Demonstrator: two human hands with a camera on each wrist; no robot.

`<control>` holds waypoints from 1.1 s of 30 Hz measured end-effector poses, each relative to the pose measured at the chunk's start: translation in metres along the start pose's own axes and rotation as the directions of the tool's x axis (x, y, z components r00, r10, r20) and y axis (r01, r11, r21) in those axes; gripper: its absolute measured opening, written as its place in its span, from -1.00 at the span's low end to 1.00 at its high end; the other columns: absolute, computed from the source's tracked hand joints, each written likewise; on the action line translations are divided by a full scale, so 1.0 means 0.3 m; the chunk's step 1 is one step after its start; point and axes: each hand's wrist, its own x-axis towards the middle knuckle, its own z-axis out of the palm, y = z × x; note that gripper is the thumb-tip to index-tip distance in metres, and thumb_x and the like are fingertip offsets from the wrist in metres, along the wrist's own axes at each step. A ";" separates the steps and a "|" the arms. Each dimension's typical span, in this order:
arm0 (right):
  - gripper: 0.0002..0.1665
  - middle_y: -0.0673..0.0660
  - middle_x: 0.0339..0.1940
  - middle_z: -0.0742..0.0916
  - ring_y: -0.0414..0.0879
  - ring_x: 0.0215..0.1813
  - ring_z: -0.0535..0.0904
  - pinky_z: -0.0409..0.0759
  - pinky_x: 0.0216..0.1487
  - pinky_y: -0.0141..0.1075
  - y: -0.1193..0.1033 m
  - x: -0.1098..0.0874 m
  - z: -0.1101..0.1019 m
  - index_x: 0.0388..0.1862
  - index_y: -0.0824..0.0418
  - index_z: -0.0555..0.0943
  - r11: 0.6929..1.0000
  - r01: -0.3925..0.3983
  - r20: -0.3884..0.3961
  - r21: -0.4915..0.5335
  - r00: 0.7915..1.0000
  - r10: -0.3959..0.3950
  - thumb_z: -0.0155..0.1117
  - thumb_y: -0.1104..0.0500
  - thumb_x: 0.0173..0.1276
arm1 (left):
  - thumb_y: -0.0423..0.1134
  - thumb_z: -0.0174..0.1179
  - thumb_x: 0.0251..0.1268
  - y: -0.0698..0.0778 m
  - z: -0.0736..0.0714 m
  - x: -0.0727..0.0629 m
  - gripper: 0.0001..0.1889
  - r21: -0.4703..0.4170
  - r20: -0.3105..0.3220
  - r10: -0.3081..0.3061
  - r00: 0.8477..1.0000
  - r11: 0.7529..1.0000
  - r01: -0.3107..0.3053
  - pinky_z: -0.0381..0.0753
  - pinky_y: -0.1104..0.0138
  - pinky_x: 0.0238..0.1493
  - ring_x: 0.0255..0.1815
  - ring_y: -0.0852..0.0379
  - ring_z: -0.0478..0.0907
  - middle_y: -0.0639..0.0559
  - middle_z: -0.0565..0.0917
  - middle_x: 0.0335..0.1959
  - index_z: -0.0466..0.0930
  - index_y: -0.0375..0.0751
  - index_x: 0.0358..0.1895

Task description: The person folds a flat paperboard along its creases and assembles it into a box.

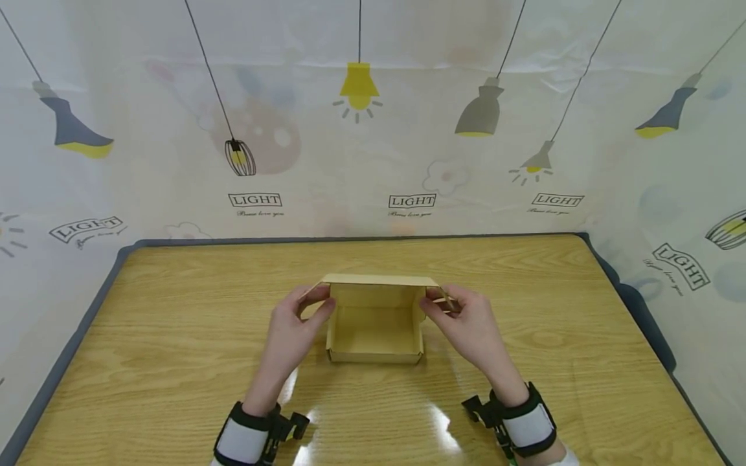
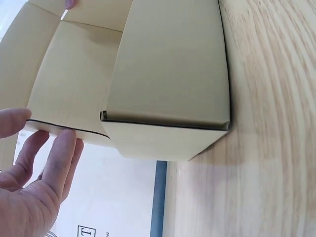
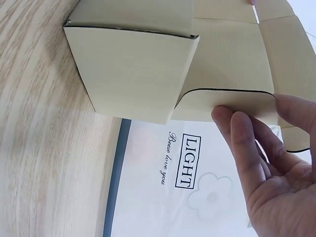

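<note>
A small tan cardboard box [image 1: 375, 357] stands on the wooden table with its lid [image 1: 379, 279] raised; its inside is bare. At its left, my left hand [image 1: 294, 323] pinches the lid's left side flap between thumb and fingers. Opposite it, my right hand [image 1: 469, 320] holds the right side flap in the same way. In the left wrist view, thumb and fingertips lie either side of the flap's dark edge, beside the box's front corner. The right wrist view shows the curved right flap [image 3: 237, 98] between the thumb and fingers, just beyond the box's side wall [image 3: 128, 69].
The wooden table [image 1: 204, 362] spreads around the box. A cloth backdrop [image 1: 326, 149] printed with lamps and the word LIGHT stands behind and at both sides, above a grey-blue table edge. Black and white straps with camera mounts circle both wrists.
</note>
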 end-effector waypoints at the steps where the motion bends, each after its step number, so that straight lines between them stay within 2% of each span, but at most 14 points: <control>1: -0.81 0.11 -0.20 0.75 -0.13 -0.20 0.72 0.70 -0.21 -0.34 0.001 0.000 0.001 -0.20 0.14 0.69 1.000 -0.001 0.005 0.002 1.000 0.001 0.30 0.07 0.30 | -0.25 0.27 0.24 -0.001 -0.002 -0.001 -0.72 0.008 0.005 -0.001 1.000 1.000 0.001 0.66 0.33 -0.06 0.13 0.05 0.54 -0.15 0.61 0.03 0.59 -0.20 0.01; 9: -0.76 0.15 -0.06 0.72 -0.02 -0.06 0.70 0.70 -0.18 -0.37 0.001 0.002 -0.002 -0.08 0.19 0.67 1.000 -0.002 0.042 0.013 0.999 0.001 0.32 0.21 0.27 | -0.18 0.30 0.20 -0.007 -0.018 -0.002 -0.76 0.080 0.049 0.048 0.998 0.995 -0.052 0.68 0.35 -0.09 0.07 0.09 0.57 -0.02 0.64 0.00 0.64 -0.05 -0.05; 16: -0.76 0.14 -0.07 0.72 -0.03 -0.05 0.70 0.70 -0.19 -0.37 -0.005 0.000 0.000 -0.07 0.19 0.66 1.000 0.002 0.041 -0.012 0.999 -0.002 0.32 0.22 0.27 | -0.23 0.30 0.21 -0.005 -0.014 -0.005 -0.74 0.030 0.053 0.041 0.998 0.999 -0.043 0.69 0.36 -0.13 0.09 0.06 0.57 -0.10 0.60 0.03 0.62 -0.05 -0.02; 19: -0.79 0.12 -0.09 0.73 -0.05 -0.05 0.69 0.69 -0.22 -0.40 -0.003 0.001 0.003 -0.11 0.15 0.67 0.999 0.007 0.032 -0.033 0.999 -0.006 0.33 0.22 0.26 | -0.25 0.31 0.19 -0.005 -0.012 -0.005 -0.75 0.028 0.042 0.041 0.998 0.999 -0.042 0.71 0.37 -0.19 0.05 0.04 0.60 -0.07 0.61 0.00 0.62 -0.04 -0.04; 22: -0.84 0.11 -0.14 0.73 -0.10 -0.20 0.69 0.61 -0.44 -0.47 -0.002 0.003 0.007 -0.19 0.12 0.67 0.998 0.010 0.024 -0.069 1.000 -0.008 0.36 0.22 0.23 | -0.24 0.33 0.16 -0.005 -0.013 -0.004 -0.77 0.082 0.022 0.052 0.998 0.995 -0.054 0.71 0.38 -0.28 -0.09 0.06 0.64 0.00 0.65 -0.06 0.64 -0.03 -0.09; 26: -0.84 0.15 -0.15 0.74 -0.08 -0.26 0.70 0.38 -0.64 -0.47 0.000 0.004 0.009 -0.23 0.14 0.66 0.994 0.015 0.026 -0.106 1.000 -0.012 0.40 0.23 0.19 | -0.25 0.36 0.12 -0.009 -0.015 -0.002 -0.78 0.151 0.012 0.076 0.997 0.985 -0.077 0.67 0.38 -0.31 -0.22 0.09 0.64 0.02 0.68 -0.12 0.65 -0.04 -0.13; 29: -0.83 0.15 -0.15 0.74 -0.09 -0.26 0.70 0.32 -0.67 -0.47 0.002 0.005 0.009 -0.23 0.14 0.66 0.993 0.013 0.034 -0.119 0.999 -0.009 0.41 0.23 0.17 | -0.28 0.37 0.11 -0.012 -0.017 0.000 -0.78 0.169 0.017 0.090 0.996 0.981 -0.092 0.66 0.35 -0.28 -0.19 0.10 0.63 0.01 0.69 -0.13 0.66 -0.06 -0.15; 31: -0.83 0.12 -0.19 0.75 -0.14 -0.40 0.62 0.24 -0.71 -0.46 0.004 0.005 0.007 -0.24 0.11 0.66 0.991 0.007 0.036 -0.134 0.999 -0.002 0.42 0.20 0.17 | -0.28 0.37 0.11 -0.013 -0.018 0.001 -0.78 0.184 0.023 0.094 0.995 0.978 -0.097 0.65 0.33 -0.25 -0.16 0.10 0.63 0.02 0.69 -0.12 0.66 -0.06 -0.15; 33: -0.81 0.10 -0.20 0.75 -0.13 -0.38 0.63 0.38 -0.63 -0.46 0.006 0.005 0.003 -0.23 0.10 0.66 0.988 0.012 0.038 -0.152 0.999 -0.006 0.43 0.18 0.16 | -0.27 0.37 0.11 -0.012 -0.022 0.001 -0.78 0.202 0.033 0.091 0.995 0.975 -0.096 0.65 0.33 -0.23 -0.13 0.11 0.63 0.04 0.69 -0.11 0.65 -0.04 -0.14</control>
